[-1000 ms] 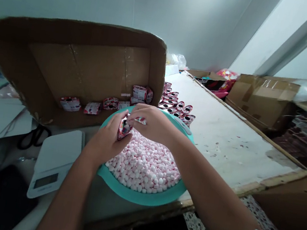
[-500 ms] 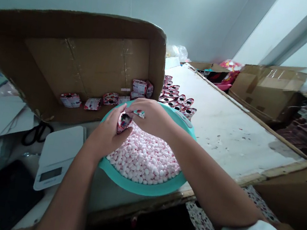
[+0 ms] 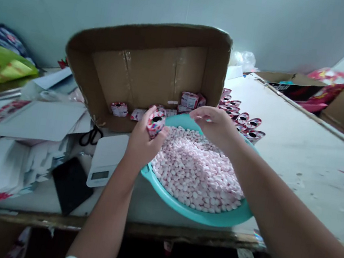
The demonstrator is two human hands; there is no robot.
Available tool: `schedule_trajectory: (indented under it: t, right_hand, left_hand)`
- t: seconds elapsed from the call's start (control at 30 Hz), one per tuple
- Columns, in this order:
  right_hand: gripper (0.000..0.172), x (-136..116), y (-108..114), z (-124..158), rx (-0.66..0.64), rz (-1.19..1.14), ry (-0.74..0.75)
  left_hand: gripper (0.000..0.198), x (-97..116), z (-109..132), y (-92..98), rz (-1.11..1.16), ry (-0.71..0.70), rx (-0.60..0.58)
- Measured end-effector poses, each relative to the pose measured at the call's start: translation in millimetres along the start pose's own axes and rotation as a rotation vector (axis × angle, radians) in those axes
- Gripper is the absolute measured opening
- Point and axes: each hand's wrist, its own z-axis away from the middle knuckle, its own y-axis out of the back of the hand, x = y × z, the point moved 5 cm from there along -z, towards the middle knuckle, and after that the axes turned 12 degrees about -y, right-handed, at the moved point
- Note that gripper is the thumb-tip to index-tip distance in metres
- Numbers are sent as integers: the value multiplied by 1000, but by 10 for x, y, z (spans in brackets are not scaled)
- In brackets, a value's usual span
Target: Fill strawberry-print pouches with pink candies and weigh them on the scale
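Observation:
My left hand (image 3: 142, 141) is closed around a small red and white pouch (image 3: 155, 123), mouth open and facing up, at the left rim of a teal basin (image 3: 197, 214). The basin is heaped with small pink and white candies (image 3: 198, 171). My right hand (image 3: 215, 125) hovers over the far side of the heap, fingers pinched together; whatever they hold is too small to make out.
A cardboard box (image 3: 148, 72) lies on its side behind the basin with several pouches in it. More open pouches (image 3: 242, 121) stand in rows to its right. A white scale (image 3: 105, 159), black scissors (image 3: 90, 136) and a dark phone (image 3: 72, 185) lie left. Flat cartons (image 3: 6, 154) pile at far left.
My hands have parted: the left carried the pouch toward the basin's left rim, the right lifted away from it. The view swung left, bringing the carton pile into sight.

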Motion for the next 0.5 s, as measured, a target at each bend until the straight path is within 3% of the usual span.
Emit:
schedule_trajectory:
  t: [0.1, 0.23, 0.3, 0.37, 0.43, 0.5]
  right_hand:
    - [23, 35, 13, 26, 6, 175, -89]
    - [23, -34, 198, 98, 207, 257, -116]
    - [19, -1, 168, 86, 115, 240, -166]
    - [16, 46, 49, 70, -75, 267, -200]
    - [14, 54, -63, 74, -221, 271, -179]
    - [14, 23, -141, 92, -312, 225, -128]
  left_hand:
    - [57, -102, 133, 329, 21, 107, 143]
    - [61, -432, 468, 962, -207, 244, 273]
    - [62, -630, 659, 1238, -246, 304, 268]
    - [66, -775, 796, 1408, -233, 320, 216]
    - [67, -859, 853, 1462, -193, 324, 181]
    - [66, -898, 833, 1399, -157, 305, 151]
